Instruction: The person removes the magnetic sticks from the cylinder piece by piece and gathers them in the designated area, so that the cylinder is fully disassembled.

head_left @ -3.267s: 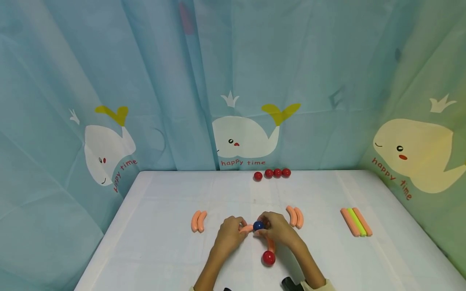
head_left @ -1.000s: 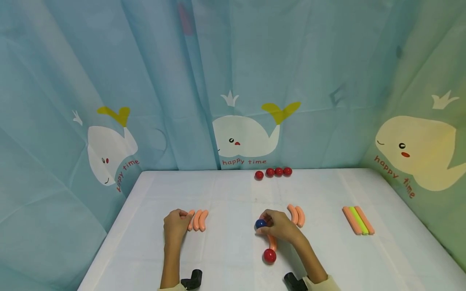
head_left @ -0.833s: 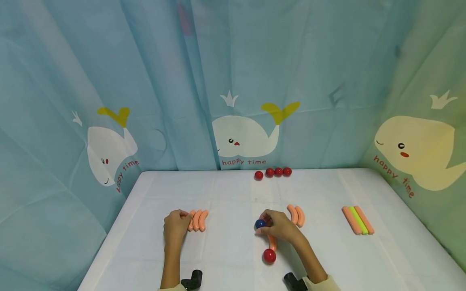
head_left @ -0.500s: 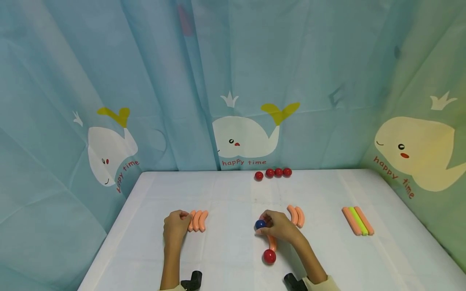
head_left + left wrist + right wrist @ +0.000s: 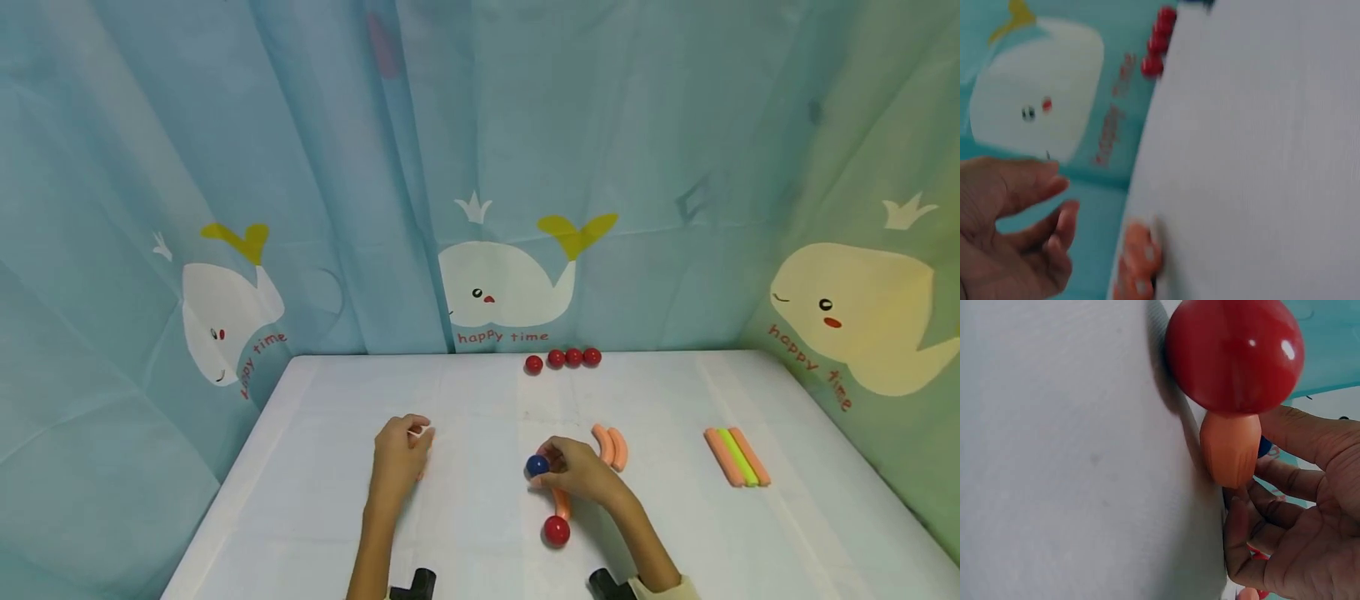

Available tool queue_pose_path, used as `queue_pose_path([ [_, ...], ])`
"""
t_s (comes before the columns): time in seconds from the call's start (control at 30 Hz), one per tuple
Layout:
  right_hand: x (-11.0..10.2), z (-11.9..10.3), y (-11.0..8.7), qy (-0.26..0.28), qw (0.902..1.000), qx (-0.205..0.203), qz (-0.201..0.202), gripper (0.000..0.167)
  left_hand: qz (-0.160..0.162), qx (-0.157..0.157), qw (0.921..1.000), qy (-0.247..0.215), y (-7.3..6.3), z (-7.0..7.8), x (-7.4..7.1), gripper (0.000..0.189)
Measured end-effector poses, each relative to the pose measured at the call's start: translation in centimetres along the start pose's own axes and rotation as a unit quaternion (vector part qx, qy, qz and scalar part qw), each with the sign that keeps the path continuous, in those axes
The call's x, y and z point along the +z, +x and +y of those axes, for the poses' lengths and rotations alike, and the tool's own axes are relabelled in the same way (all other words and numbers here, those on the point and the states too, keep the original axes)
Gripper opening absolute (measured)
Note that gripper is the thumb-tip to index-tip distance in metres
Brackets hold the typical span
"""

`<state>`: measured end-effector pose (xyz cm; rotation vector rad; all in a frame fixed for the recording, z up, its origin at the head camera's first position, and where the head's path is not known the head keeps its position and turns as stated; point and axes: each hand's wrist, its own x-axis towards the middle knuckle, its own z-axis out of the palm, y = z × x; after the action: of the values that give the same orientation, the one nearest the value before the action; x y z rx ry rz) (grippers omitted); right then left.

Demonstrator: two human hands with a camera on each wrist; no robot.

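Note:
My left hand (image 5: 401, 457) hovers at the left group of curved orange pieces (image 5: 1139, 256), hiding most of them in the head view. In the left wrist view its fingers are loosely bent, with nothing between them. Near the middle of the table, my right hand (image 5: 577, 469) pinches a blue ball (image 5: 536, 465) between thumb and fingers. A curved orange piece (image 5: 562, 502) runs from below that hand to a larger red ball (image 5: 557, 531) at the near end. The right wrist view shows this red ball (image 5: 1235, 353) touching the orange piece (image 5: 1232, 450).
Two curved orange pieces (image 5: 618, 449) lie just right of the right hand. Farther right are straight sticks, two orange around a lime-green one (image 5: 737, 457). Several red balls (image 5: 573, 357) line the table's back edge, before a blue whale-print curtain (image 5: 315, 167).
My left hand went from the middle to the left group, where a third curved piece now lies, let that piece go, then shifted right. The right hand stays on the blue ball.

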<state>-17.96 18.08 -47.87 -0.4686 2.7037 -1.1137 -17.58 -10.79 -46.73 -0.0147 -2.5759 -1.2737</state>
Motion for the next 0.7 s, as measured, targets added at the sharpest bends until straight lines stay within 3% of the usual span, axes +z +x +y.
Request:
queue_pose_path([
  [0.13,-0.2,0.2,-0.4,0.003,1.0,0.001,0.007,0.037,-0.099,0.072,0.9923,-0.021,-0.4,1.8,1.9,0.02],
  [0.3,-0.1,0.2,-1.3,-0.009,0.9998,0.015,0.01,0.028,-0.223,0.08,0.971,-0.033,-1.0,3.0,4.5,0.03],
  [0.43,0.0,0.0,-1.7,-0.011,0.9995,0.027,0.015,0.022,-0.266,0.082,0.9604,-0.02,-1.2,3.4,6.3,0.035],
  [0.53,0.1,-0.2,-1.8,-0.009,0.9992,0.033,0.021,0.022,-0.288,0.08,0.9536,-0.035,-1.1,3.5,7.2,0.037],
  [0.7,0.1,-0.3,-1.8,-0.01,0.999,0.039,0.02,0.022,-0.299,0.074,0.9496,-0.057,-0.9,3.7,8.2,0.034],
])
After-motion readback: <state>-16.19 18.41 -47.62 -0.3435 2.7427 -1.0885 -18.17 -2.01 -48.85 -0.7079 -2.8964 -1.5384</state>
